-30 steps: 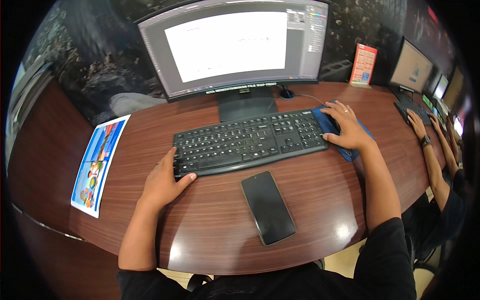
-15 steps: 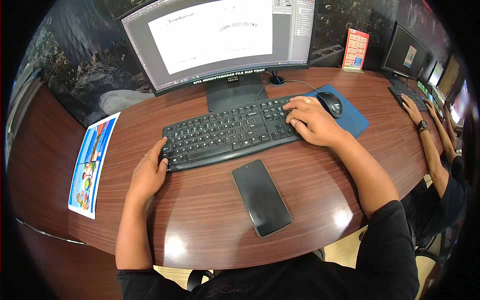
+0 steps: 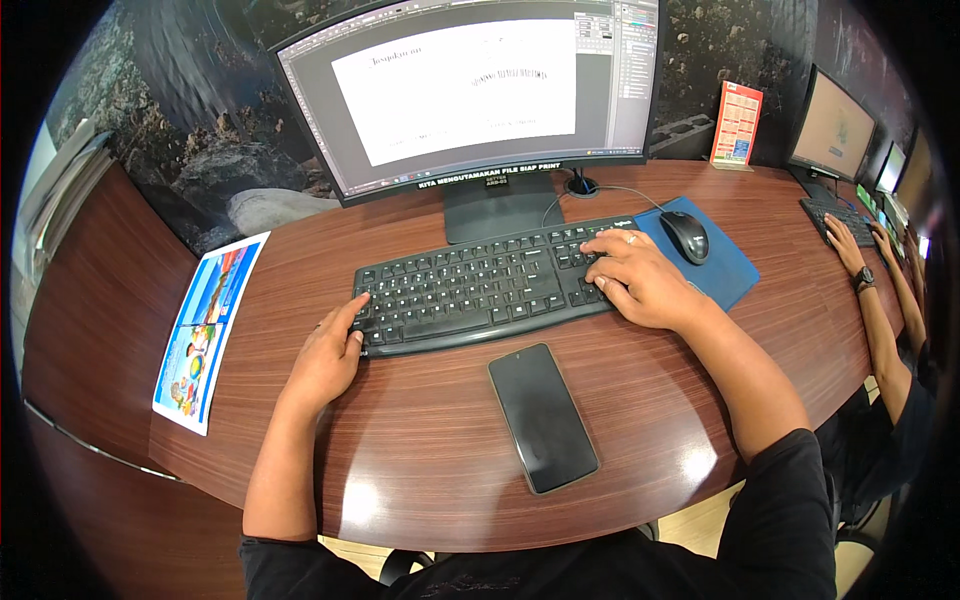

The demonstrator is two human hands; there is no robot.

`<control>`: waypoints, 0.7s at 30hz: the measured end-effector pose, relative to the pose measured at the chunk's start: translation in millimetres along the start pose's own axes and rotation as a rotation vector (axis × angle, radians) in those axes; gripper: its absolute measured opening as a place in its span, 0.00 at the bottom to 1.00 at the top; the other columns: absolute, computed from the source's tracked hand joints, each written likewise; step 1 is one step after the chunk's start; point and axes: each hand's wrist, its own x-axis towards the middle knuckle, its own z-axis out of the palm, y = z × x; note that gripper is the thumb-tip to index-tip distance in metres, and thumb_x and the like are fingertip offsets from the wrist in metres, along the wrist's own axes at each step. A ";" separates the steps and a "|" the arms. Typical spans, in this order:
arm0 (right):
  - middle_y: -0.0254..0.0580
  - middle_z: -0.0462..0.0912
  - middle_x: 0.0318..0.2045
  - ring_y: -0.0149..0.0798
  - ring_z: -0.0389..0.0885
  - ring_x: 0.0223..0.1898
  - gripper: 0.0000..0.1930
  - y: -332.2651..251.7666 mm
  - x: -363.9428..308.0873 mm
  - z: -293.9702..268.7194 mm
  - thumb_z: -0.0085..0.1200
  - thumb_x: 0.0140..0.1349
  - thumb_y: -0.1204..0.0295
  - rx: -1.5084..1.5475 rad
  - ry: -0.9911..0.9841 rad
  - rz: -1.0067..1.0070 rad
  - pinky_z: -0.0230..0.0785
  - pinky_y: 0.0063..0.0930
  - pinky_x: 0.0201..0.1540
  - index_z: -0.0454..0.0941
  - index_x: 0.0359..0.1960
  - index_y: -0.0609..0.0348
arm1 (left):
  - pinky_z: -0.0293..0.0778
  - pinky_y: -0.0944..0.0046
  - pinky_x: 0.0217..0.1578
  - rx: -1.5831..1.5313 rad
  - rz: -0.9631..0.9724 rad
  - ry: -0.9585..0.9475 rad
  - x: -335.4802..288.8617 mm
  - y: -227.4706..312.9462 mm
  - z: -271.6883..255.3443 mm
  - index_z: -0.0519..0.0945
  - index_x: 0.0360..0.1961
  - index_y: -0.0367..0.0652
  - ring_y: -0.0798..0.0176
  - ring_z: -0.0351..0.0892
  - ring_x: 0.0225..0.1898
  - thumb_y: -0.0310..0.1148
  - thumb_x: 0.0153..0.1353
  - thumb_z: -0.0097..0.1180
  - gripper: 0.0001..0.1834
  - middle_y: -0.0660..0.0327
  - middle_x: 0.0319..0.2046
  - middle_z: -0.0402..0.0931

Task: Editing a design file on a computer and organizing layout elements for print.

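Observation:
A black keyboard [image 3: 465,295] lies on the wooden desk below a curved monitor [image 3: 470,100] that displays a white page in an editing window. At the keyboard's left end rests my left hand [image 3: 330,350], its fingers apart and touching the edge keys. My right hand [image 3: 645,280], with a ring on one finger, lies spread over the right-hand keys and holds nothing. To the right of the keyboard, a black mouse [image 3: 685,238] sits on a blue mouse pad [image 3: 735,275]. Nearer to me, between my forearms, a dark-screened phone [image 3: 543,418] lies face up.
A colourful printed sheet [image 3: 208,330] lies at the desk's left side by a wooden partition [image 3: 100,300]. A red desk calendar [image 3: 737,125] stands at the back right. Farther right, another person's hand [image 3: 848,245] is on a second keyboard [image 3: 835,222] before another monitor [image 3: 835,130].
The whole view has shifted, so the desk things appear slightly lower and farther right. Both my hands stay at the keyboard's two ends. The screen of the far-right monitor has turned lighter.

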 end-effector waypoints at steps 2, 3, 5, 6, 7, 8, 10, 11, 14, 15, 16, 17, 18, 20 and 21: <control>0.47 0.80 0.57 0.54 0.71 0.64 0.08 0.5 0.7 0.5 0.52 0.66 0.74 0.004 -0.004 0.000 0.59 0.50 0.66 0.85 0.38 0.58 | 0.66 0.50 0.65 0.015 0.002 0.005 0.1 1.1 0.8 0.68 0.69 0.45 0.42 0.70 0.66 0.25 0.69 0.48 0.27 0.45 0.63 0.72; 0.47 0.80 0.56 0.54 0.71 0.64 0.08 1.4 0.9 1.3 0.52 0.66 0.74 0.003 0.001 0.001 0.59 0.50 0.66 0.85 0.38 0.58 | 0.66 0.50 0.65 0.017 0.002 0.004 0.3 2.1 1.3 0.68 0.69 0.45 0.42 0.70 0.66 0.25 0.69 0.48 0.27 0.45 0.63 0.72; 0.47 0.80 0.56 0.54 0.71 0.64 0.08 2.6 0.6 2.3 0.53 0.66 0.74 0.002 0.008 0.002 0.60 0.50 0.66 0.85 0.38 0.58 | 0.66 0.50 0.65 0.039 -0.022 0.005 0.6 4.9 1.5 0.68 0.69 0.44 0.42 0.70 0.66 0.25 0.69 0.48 0.26 0.45 0.63 0.72; 0.47 0.81 0.56 0.54 0.72 0.64 0.08 2.9 0.2 2.2 0.53 0.65 0.74 -0.010 0.007 -0.002 0.60 0.50 0.66 0.85 0.38 0.58 | 0.66 0.50 0.65 0.039 -0.020 0.005 1.2 6.0 1.3 0.68 0.69 0.44 0.42 0.70 0.66 0.25 0.69 0.48 0.26 0.45 0.63 0.72; 0.48 0.81 0.56 0.54 0.72 0.63 0.08 3.3 -0.1 2.2 0.53 0.65 0.74 -0.022 0.006 -0.006 0.60 0.50 0.65 0.85 0.38 0.58 | 0.66 0.51 0.65 0.028 -0.018 -0.003 1.7 7.0 1.1 0.68 0.69 0.44 0.42 0.70 0.66 0.25 0.69 0.48 0.26 0.46 0.64 0.72; 0.48 0.81 0.56 0.54 0.72 0.63 0.08 3.1 0.3 2.0 0.53 0.65 0.74 -0.021 0.007 -0.006 0.60 0.50 0.65 0.85 0.38 0.58 | 0.66 0.51 0.66 0.018 -0.018 -0.011 1.8 7.5 0.5 0.69 0.69 0.44 0.43 0.70 0.66 0.25 0.69 0.47 0.26 0.46 0.64 0.72; 0.47 0.81 0.56 0.53 0.73 0.63 0.07 2.6 0.9 2.1 0.53 0.65 0.74 -0.018 0.022 -0.013 0.61 0.49 0.65 0.85 0.38 0.58 | 0.66 0.51 0.66 0.018 -0.024 -0.012 1.8 7.3 0.4 0.69 0.69 0.45 0.43 0.70 0.66 0.25 0.70 0.47 0.26 0.47 0.64 0.72; 0.47 0.81 0.56 0.53 0.73 0.63 0.07 2.9 1.0 2.6 0.53 0.65 0.74 -0.017 0.023 -0.013 0.61 0.49 0.65 0.85 0.38 0.58 | 0.66 0.52 0.66 0.015 -0.030 -0.012 1.6 7.0 0.5 0.69 0.69 0.45 0.43 0.70 0.66 0.25 0.70 0.47 0.26 0.47 0.64 0.72; 0.47 0.81 0.56 0.53 0.73 0.63 0.07 3.9 0.9 3.4 0.53 0.65 0.74 -0.022 0.017 -0.022 0.61 0.49 0.65 0.85 0.37 0.57 | 0.67 0.52 0.65 0.017 -0.023 -0.008 1.7 3.1 1.7 0.69 0.69 0.46 0.44 0.71 0.66 0.25 0.70 0.48 0.26 0.49 0.64 0.72; 0.47 0.81 0.56 0.52 0.73 0.63 0.07 3.7 0.6 2.6 0.53 0.65 0.74 -0.022 0.015 -0.022 0.61 0.49 0.64 0.85 0.37 0.58 | 0.67 0.52 0.65 0.017 -0.023 -0.008 1.6 3.2 1.6 0.69 0.69 0.46 0.44 0.71 0.66 0.25 0.70 0.48 0.26 0.49 0.64 0.72; 0.47 0.81 0.56 0.52 0.73 0.63 0.07 3.5 0.6 2.0 0.53 0.65 0.74 -0.021 0.013 -0.023 0.61 0.49 0.64 0.85 0.37 0.58 | 0.67 0.52 0.65 0.022 -0.015 -0.005 1.6 3.3 1.4 0.69 0.69 0.46 0.44 0.71 0.66 0.25 0.70 0.48 0.26 0.49 0.64 0.73; 0.47 0.81 0.56 0.52 0.73 0.63 0.07 3.5 0.7 2.3 0.53 0.65 0.74 -0.020 0.013 -0.023 0.61 0.49 0.64 0.85 0.37 0.58 | 0.67 0.52 0.65 0.027 -0.008 -0.003 1.5 3.2 1.5 0.69 0.69 0.46 0.44 0.71 0.65 0.25 0.70 0.48 0.26 0.49 0.63 0.73; 0.47 0.81 0.56 0.52 0.73 0.63 0.07 3.5 0.9 2.6 0.53 0.65 0.74 -0.013 0.006 -0.017 0.61 0.49 0.64 0.85 0.37 0.58 | 0.67 0.52 0.65 0.028 -0.009 -0.003 1.2 3.0 1.6 0.69 0.69 0.46 0.44 0.71 0.65 0.25 0.70 0.48 0.26 0.49 0.63 0.73; 0.47 0.81 0.56 0.52 0.73 0.63 0.07 2.6 1.4 2.7 0.53 0.65 0.74 -0.006 0.000 -0.011 0.61 0.49 0.64 0.85 0.37 0.58 | 0.67 0.52 0.65 0.026 -0.001 0.001 0.6 2.8 1.7 0.69 0.69 0.47 0.44 0.71 0.65 0.25 0.70 0.47 0.26 0.49 0.63 0.73; 0.47 0.81 0.56 0.53 0.73 0.62 0.07 1.5 1.7 2.5 0.54 0.64 0.74 0.000 0.012 -0.010 0.61 0.48 0.64 0.85 0.37 0.58 | 0.67 0.52 0.65 0.026 -0.001 0.002 0.7 3.2 1.6 0.69 0.69 0.47 0.44 0.71 0.65 0.25 0.70 0.47 0.26 0.49 0.63 0.73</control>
